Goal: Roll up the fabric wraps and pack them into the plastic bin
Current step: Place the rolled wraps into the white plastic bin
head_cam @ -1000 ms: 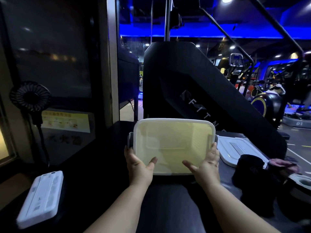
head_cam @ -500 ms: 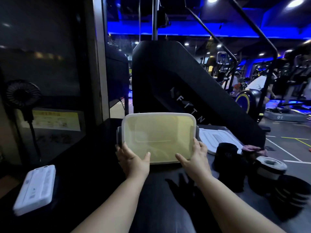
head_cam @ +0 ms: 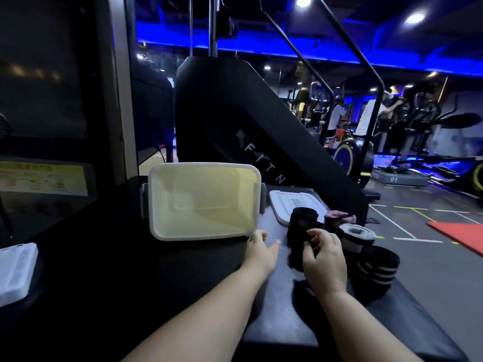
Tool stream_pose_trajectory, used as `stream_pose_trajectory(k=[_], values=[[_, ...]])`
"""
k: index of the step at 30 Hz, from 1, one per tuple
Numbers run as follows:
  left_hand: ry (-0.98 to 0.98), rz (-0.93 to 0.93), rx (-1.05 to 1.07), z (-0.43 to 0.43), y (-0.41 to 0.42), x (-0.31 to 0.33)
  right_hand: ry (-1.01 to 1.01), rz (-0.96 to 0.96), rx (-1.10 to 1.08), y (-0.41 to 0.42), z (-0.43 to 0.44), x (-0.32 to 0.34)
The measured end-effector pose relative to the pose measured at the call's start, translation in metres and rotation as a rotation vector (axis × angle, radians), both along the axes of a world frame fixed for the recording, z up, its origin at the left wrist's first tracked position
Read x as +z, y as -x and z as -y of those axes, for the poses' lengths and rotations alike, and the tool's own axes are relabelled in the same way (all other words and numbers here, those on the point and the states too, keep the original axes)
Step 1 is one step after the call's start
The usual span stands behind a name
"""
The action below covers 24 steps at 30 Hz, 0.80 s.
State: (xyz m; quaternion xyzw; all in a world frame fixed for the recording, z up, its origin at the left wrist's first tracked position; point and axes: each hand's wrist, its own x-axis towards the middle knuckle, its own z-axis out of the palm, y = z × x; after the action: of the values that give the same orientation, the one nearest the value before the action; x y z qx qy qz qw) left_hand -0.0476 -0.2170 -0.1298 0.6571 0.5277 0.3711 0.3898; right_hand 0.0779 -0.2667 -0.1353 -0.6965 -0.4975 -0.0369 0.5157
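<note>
The plastic bin [head_cam: 156,231] stands open on the dark bench, its pale yellow inside empty. My left hand [head_cam: 261,253] hovers with relaxed fingers by the bin's near right corner. My right hand [head_cam: 322,257] curls its fingers around a black rolled wrap [head_cam: 296,248]. Behind it stand another black roll [head_cam: 303,216], a pink-topped roll [head_cam: 338,216], a grey and white roll [head_cam: 356,237] and a black roll with white stripes [head_cam: 376,267].
The bin's white lid [head_cam: 283,205] lies flat behind the rolls. A white flat device [head_cam: 15,273] sits at the bench's left edge. A large black gym machine [head_cam: 248,126] rises behind the bin. People exercise far right.
Both hands have let go of the bin's near edge and moved right. My right hand has reached the black roll. The view has swung right, showing more rolls.
</note>
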Motion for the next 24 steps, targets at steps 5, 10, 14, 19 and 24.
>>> stream_pose_trajectory(k=[5, 10, 14, 19, 24], values=[[0.05, 0.049, -0.073, 0.003, -0.03, 0.002, 0.029, -0.196, -0.066, -0.009, -0.001, -0.011], [0.111, 0.069, -0.126, -0.002, -0.05, 0.004, 0.127, -0.291, -0.053, -0.012, -0.003, -0.013], [0.112, 0.045, -0.144, -0.008, -0.06, 0.007, 0.173, -0.307, 0.01, -0.018, -0.007, -0.015], [0.103, 0.064, -0.167, -0.012, -0.065, 0.011, 0.206, -0.316, 0.036, -0.024, -0.013, -0.016], [0.1, 0.073, -0.147, -0.014, -0.061, 0.009, 0.201, -0.305, 0.056, -0.027, -0.013, -0.017]])
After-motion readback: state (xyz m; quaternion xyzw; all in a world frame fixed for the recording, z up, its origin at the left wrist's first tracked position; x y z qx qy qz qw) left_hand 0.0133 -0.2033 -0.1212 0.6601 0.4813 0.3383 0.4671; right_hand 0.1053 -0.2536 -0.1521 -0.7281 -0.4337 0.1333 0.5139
